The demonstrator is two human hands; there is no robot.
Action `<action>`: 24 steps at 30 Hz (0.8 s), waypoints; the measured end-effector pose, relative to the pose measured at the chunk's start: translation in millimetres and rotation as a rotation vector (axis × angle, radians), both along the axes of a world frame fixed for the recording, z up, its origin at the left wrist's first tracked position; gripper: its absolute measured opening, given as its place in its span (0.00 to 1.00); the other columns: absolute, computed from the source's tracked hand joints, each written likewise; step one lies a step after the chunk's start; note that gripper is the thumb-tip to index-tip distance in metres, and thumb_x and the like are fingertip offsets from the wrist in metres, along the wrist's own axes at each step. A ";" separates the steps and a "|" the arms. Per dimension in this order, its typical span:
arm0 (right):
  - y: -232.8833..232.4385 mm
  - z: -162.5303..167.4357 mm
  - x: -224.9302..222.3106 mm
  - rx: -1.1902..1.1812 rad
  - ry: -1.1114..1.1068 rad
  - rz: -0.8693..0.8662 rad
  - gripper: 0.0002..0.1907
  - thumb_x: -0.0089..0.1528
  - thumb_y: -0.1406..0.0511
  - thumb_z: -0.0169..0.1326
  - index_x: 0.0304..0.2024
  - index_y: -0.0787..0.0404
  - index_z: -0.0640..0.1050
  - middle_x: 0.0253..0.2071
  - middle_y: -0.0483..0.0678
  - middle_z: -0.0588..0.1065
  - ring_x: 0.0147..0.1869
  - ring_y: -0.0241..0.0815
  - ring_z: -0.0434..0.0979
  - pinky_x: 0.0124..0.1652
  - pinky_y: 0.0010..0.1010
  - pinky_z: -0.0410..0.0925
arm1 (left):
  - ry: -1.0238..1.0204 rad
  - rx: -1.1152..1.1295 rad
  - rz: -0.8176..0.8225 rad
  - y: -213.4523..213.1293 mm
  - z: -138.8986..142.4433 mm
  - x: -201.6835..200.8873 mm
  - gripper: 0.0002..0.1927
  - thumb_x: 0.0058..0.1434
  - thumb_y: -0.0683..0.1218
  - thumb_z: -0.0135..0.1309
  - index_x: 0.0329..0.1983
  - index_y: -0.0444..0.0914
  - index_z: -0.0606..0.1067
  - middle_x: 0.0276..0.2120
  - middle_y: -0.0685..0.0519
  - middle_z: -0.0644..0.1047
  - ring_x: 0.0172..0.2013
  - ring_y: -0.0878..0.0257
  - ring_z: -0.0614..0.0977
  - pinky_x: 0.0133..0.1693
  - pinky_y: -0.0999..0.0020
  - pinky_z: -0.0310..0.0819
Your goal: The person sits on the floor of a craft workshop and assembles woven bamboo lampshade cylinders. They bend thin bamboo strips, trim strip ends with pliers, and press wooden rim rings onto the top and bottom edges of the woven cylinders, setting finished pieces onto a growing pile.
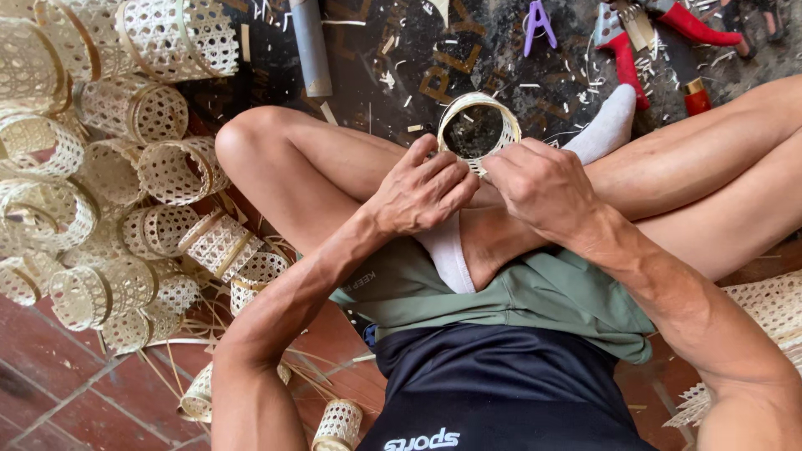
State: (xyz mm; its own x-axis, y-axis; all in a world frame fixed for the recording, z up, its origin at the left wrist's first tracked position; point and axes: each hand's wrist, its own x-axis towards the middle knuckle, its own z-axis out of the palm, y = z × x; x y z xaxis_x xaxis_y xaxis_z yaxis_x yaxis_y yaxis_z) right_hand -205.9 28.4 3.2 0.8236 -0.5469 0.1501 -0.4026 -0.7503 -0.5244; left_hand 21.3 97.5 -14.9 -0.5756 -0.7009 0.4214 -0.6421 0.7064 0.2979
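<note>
A small woven cane ring point(479, 129) with a pale bamboo rim is held upright over my crossed legs. My left hand point(424, 190) pinches the ring's near lower-left edge with closed fingers. My right hand point(541, 185) grips the near lower-right edge. Both hands meet at the bottom of the ring, hiding that part of it. Its round opening faces up toward the camera and shows the dark floor through it.
A pile of finished woven cane cylinders point(125, 192) lies at the left on the brick floor. Red-handled cutters point(622, 58), a grey tube point(311, 46) and a purple clip point(539, 21) lie on the dark mat beyond my knees. Woven cane sheet point(773, 305) sits at right.
</note>
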 end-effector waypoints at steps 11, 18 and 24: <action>-3.7 -15.1 -11.6 -0.061 -0.157 0.009 0.16 0.59 0.72 0.65 0.46 0.66 0.73 0.27 0.50 0.71 0.31 0.48 0.74 0.30 0.39 0.68 | 0.070 0.218 0.410 3.2 -11.5 -45.8 0.07 0.61 0.45 0.56 0.42 0.42 0.75 0.31 0.57 0.74 0.38 0.59 0.76 0.49 0.55 0.63; -12.5 -12.5 -16.0 -0.033 -0.129 0.059 0.12 0.58 0.71 0.64 0.41 0.64 0.75 0.28 0.49 0.71 0.33 0.48 0.75 0.32 0.39 0.69 | 0.106 0.269 0.256 1.6 -7.8 -30.0 0.04 0.62 0.45 0.57 0.38 0.42 0.74 0.32 0.56 0.74 0.39 0.60 0.76 0.51 0.55 0.62; -18.7 -13.6 -13.1 0.020 -0.090 0.067 0.11 0.58 0.70 0.64 0.42 0.63 0.78 0.32 0.48 0.75 0.36 0.48 0.77 0.36 0.37 0.71 | 0.010 0.286 0.231 4.3 -5.7 -23.9 0.05 0.65 0.46 0.60 0.39 0.42 0.76 0.31 0.57 0.74 0.37 0.60 0.76 0.48 0.57 0.61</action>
